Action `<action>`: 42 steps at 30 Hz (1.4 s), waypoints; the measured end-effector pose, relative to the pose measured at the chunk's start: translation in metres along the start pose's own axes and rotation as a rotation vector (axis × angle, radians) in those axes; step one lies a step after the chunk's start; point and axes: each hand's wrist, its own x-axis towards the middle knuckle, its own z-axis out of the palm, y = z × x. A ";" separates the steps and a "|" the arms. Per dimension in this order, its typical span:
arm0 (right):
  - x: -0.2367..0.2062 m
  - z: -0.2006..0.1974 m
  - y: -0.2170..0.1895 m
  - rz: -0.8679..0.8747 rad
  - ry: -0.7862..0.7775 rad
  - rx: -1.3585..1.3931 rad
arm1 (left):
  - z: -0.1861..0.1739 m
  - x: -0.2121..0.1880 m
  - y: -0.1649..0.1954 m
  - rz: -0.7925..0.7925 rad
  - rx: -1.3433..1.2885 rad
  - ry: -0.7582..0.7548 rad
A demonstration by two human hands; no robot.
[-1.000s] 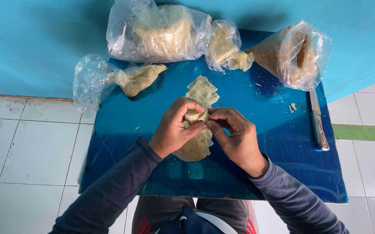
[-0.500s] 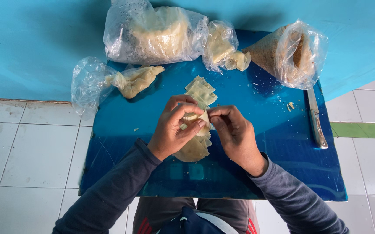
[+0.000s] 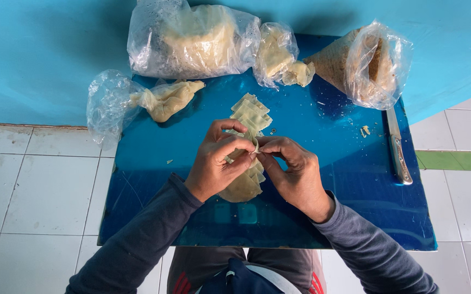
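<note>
— Two hands, both over the middle of the blue table [image 3: 154, 179]. What are they on?

— A small pale dough wrapper [image 3: 255, 147]. The left hand [image 3: 219, 163] and the right hand [image 3: 295, 171] meet at it, fingertips pinched closed on the sheet from either side, thumbs and forefingers nearly touching each other.

— And where does that wrapper sit?

— Held just above the tabletop, over a row of the same pale wrappers [image 3: 251, 114] that runs away from the person toward the bags. A second heap of folded pieces [image 3: 242, 188] lies under the hands, partly hidden by the left palm.

— What else is on the table?

— Four clear plastic bags along the far edge. The big bag [image 3: 192, 38] holds a thick pale stack; just beside it a small bag [image 3: 279, 54] with yellowish lumps; at the far right a cone-shaped bag [image 3: 366, 62] with brownish filling, open toward the person. At the left, a crumpled bag [image 3: 137, 100] with a twisted pale lump at its mouth.

— Any tools?

— A knife [image 3: 397, 149] lies near the right edge, below the cone-shaped bag, well apart from both hands. A few crumbs [image 3: 365, 130] lie just beside its blade.

— And around the table?

— White floor tiles [image 3: 29, 196] on the left, a turquoise wall [image 3: 39, 49] behind. Both forearms wear dark grey sleeves [image 3: 137, 245]
</note>
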 end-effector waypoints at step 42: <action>0.015 -0.010 0.013 0.446 0.125 0.873 | 0.003 -0.001 -0.025 -0.474 -0.811 0.052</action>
